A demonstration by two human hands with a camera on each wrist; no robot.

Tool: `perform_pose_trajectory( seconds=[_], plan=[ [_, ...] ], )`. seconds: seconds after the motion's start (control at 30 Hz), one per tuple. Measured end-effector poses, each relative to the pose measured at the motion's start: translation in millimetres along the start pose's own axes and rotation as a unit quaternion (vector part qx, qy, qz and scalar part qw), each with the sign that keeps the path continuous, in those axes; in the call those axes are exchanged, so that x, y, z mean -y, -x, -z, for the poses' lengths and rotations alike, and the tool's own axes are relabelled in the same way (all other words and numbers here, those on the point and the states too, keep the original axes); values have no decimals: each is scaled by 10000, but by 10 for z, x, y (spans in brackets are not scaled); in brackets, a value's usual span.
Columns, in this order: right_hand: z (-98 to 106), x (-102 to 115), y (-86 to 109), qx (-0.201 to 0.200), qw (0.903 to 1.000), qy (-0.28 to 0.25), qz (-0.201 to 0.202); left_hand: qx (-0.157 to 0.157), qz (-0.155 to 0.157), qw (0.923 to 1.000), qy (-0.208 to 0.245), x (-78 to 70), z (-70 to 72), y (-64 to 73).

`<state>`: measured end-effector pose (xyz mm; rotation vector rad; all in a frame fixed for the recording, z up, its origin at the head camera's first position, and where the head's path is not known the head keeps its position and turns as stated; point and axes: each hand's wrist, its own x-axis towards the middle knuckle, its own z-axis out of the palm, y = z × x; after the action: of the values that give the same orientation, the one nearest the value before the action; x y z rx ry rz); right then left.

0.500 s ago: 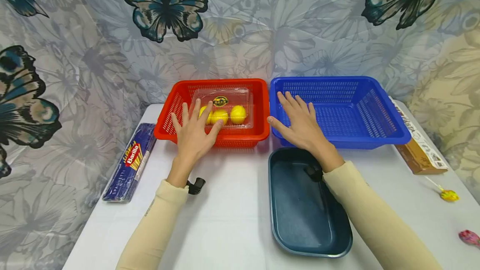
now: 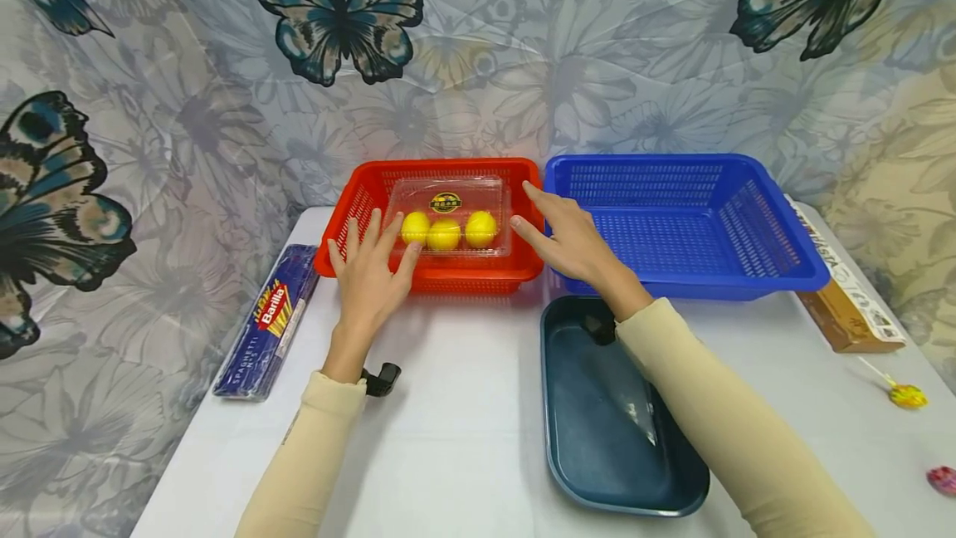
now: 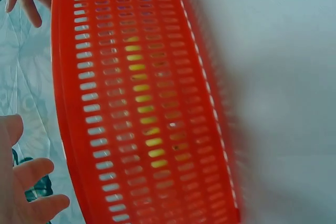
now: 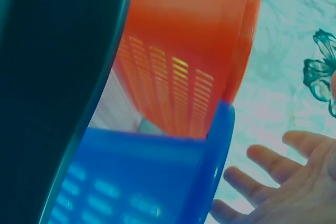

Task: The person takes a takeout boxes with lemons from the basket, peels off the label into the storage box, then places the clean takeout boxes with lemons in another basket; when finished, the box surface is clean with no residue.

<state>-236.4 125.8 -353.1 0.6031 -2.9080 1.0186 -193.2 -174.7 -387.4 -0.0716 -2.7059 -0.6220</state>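
Butterfly-printed grey fabric [image 2: 627, 65] backed the white worktop [image 2: 463, 438]. Inside the red slotted plastic basket [image 2: 463, 284] lay a clear plastic box [image 2: 481, 193] of yellow fruits [image 2: 444, 235]. At that basket's left and right ends, the left hand [image 2: 366, 279] and right hand [image 2: 569, 237], empty, fingers spread, seemed to be reaching; gripping would call for fingers beside the box, roomier leftward. A blue slotted plastic basket [image 2: 695, 284] crowded the red one's right; bare worktop lay in front.

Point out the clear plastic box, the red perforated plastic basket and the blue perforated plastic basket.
Clear rectangular plastic box [image 2: 469, 202]: head view, top face, right of centre.
Red perforated plastic basket [image 2: 470, 274]: head view, front rim.
Blue perforated plastic basket [image 2: 672, 232]: head view, bare inner floor.
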Motion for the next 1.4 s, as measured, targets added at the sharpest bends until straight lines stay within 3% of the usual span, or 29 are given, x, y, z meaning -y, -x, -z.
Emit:
perform_pose_trajectory(
  seconds=[0.23,0.87,1.13,1.4],
  plan=[
    [-63,17,-134,38,9998,-140,-110,-57,161,9997,156,130,1,38],
    [-206,90,-374,196,9989,409,-96,-52,469,9988,135,354,13,118],
    [-223,126,-449,327,9976,597,-114,-337,678,9967,287,416,-2,132],
    [-263,151,-503,424,9964,674,-308,-775,976,9896,713,479,-41,129]
  ],
)
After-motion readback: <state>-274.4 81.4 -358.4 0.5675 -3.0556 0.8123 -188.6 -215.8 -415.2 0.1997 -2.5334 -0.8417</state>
